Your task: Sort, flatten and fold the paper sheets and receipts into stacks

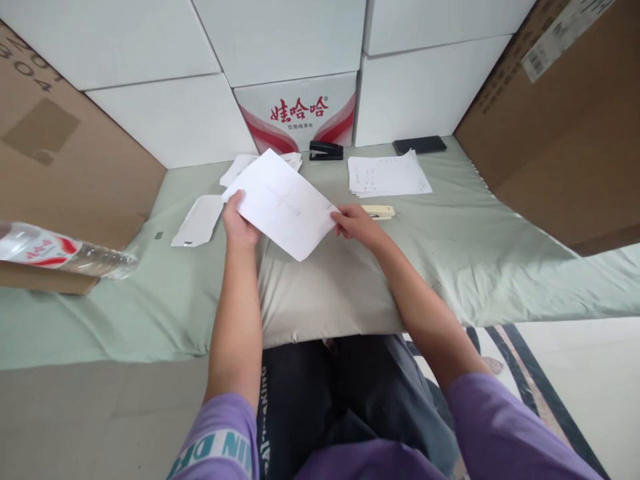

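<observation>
Between my two hands a white sheet of paper [285,203] is held up at a slant, with faint print on it. My left hand [239,220] grips its left edge, thumb on top. At the right corner my right hand [356,223] pinches the paper. Just behind the right hand lies a pale yellow stapler-like tool [381,212], partly hidden by that hand. A stack of printed sheets [387,176] rests to the right. More papers [239,169] lie behind the held sheet, partly covered by it. Farther back stands a black stapler [326,151].
White cartons [300,113] form a wall at the back. Brown cardboard boxes stand at the left [65,153] and right [560,133]. A water bottle [65,253] lies at the left. A white packet [199,221] and a dark phone [420,145] rest on the green cloth [450,253].
</observation>
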